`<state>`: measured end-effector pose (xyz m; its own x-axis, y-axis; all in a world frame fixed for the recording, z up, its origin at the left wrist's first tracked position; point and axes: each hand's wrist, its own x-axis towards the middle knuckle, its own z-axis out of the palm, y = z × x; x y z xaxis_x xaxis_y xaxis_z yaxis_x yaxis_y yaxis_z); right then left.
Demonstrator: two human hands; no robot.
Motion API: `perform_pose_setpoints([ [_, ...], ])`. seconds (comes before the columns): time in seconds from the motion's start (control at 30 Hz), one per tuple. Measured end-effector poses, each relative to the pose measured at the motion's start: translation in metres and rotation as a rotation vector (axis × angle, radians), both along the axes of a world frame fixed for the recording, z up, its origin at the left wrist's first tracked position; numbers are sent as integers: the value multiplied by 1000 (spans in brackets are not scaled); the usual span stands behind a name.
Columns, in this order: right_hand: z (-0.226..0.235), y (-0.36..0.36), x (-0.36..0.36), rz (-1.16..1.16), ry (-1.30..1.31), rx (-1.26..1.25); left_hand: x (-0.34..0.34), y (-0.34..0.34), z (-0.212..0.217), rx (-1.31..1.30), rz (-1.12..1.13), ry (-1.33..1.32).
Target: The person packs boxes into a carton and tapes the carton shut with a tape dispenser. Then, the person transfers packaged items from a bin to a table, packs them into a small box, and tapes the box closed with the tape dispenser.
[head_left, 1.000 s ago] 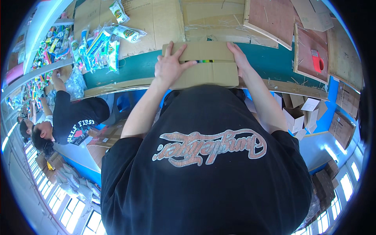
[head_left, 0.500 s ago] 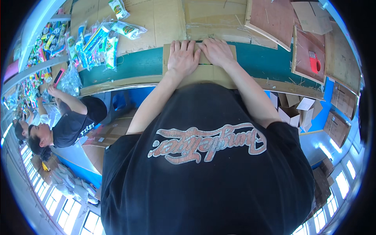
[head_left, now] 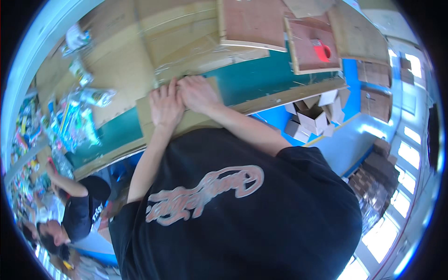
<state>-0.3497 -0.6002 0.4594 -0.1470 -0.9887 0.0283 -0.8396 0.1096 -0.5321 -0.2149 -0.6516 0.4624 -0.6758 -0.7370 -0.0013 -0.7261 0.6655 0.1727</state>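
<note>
My left hand [head_left: 165,106] lies on a brown cardboard piece [head_left: 196,120] at the table's near edge, its fingers stretched forward. Close against it, my right hand [head_left: 199,94] rests on the same cardboard, palm down and fingers extended. The fingertips of both hands meet near the cardboard's far edge. Whether the cardboard is a flat sheet or a folded box I cannot tell, since my hands and shirt cover much of it. Beneath it is a green tabletop [head_left: 254,77].
Large cardboard sheets [head_left: 182,28] cover the table's far side. Bagged colourful goods [head_left: 77,116] lie at the left, near a co-worker [head_left: 77,200]. At right, a wooden tray [head_left: 303,39] holds a red ring-shaped tool [head_left: 321,50]. Open white-and-brown boxes [head_left: 312,119] stand below the table edge.
The view has turned to the right, so the table and goods appear further left and tilted. My hands stay on the cardboard, now closer together.
</note>
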Motion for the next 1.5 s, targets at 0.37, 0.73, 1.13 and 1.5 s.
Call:
perform_pose_setpoints([
  [0.37, -117, 179, -456, -1222, 725, 168, -7, -5, 22, 23, -16, 22],
  [0.73, -155, 298, -667, -984, 631, 726, -8, -8, 18, 93, 8, 73],
  [1.13, 53, 94, -162, -375, -967, 81, 8, -13, 5, 124, 15, 238],
  [1.5, 51, 19, -26, 36, -839, 493, 58, -35, 4, 916, -56, 756],
])
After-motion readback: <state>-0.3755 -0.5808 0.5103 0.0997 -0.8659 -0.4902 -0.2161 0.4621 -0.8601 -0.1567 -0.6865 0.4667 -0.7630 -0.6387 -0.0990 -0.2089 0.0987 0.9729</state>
